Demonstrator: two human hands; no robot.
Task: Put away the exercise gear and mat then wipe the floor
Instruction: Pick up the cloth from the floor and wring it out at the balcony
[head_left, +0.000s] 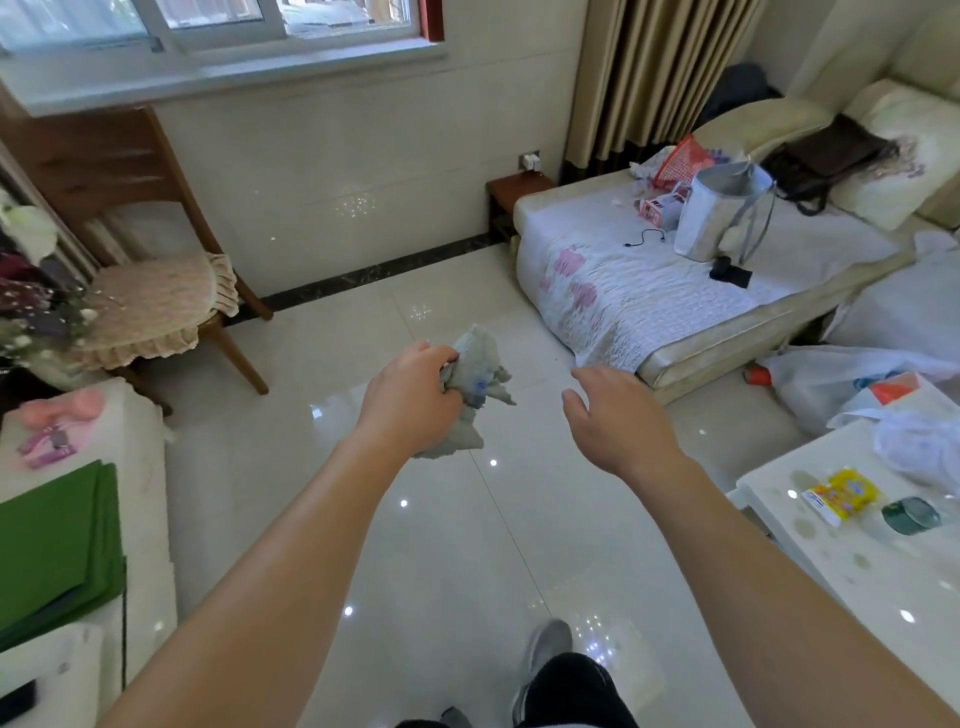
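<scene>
The person stands on the glossy tiled floor (415, 545) with both bare arms stretched forward and slightly down, forearms running up from the bottom corners of the view and drawing closer together towards the middle.

The left hand (410, 400) is seen from the back, knuckles up, wrist nearly straight. Its fingers curl tightly round a crumpled pale grey-blue cloth (480, 364), which bunches out past the fingers to the right and hangs a little below the palm, held in the air above the floor.

The right hand (613, 415) is just beside the cloth but apart from it. It is palm-down, with loose, slightly bent fingers pointing forward and the thumb spread out to the left; it holds nothing.

A folded green mat (52, 540) lies on a white unit (145, 467) at the left edge. Further back on the same unit rest a pink dumbbell (67, 405) and a small pink-and-purple item (44, 444) that is too blurred to name.

A wooden chair (156, 291) with a frilled cushion stands by the wall on the left, and a low cream couch (649, 291) with a quilted cover sits to the right. A white table (857, 571) at the right edge carries a yellow packet (839, 496) and a roll of green tape (911, 514). A grey shoe (545, 649) shows at the bottom.
</scene>
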